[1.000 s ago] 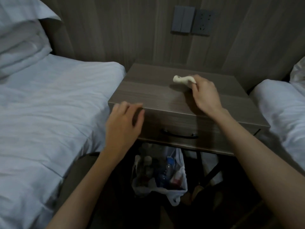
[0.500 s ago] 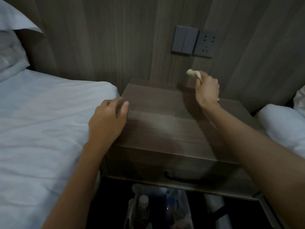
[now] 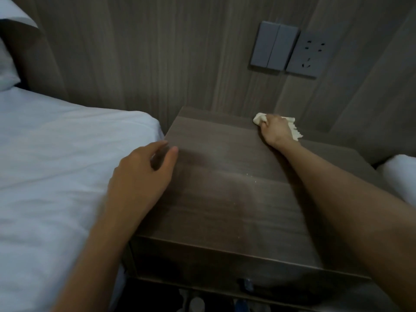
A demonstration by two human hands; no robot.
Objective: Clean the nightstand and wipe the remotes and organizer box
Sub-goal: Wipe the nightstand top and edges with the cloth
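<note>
Wood-grain worktop (image 3: 225, 188) against a panelled wall (image 3: 157, 52), white bed (image 3: 56, 154) at 9 o'clock. At 1 o'clock the right hand (image 3: 275, 130) clamps a crumpled cloth (image 3: 259, 119), long axis 9-to-3. Left hand (image 3: 139, 174), fingers loosely apart, at the 9 o'clock edge.

Two bare arms at the nightstand (image 3: 225, 199)
The left hand (image 3: 139, 174) and right hand (image 3: 275, 131) are bare; both forearms are uncovered along their whole visible length, one toward each side of the nightstand.

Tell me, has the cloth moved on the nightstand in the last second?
Yes. The cloth, held in the right hand, has gone from mid-top of the nightstand back to its rear edge, by the wall.
</note>
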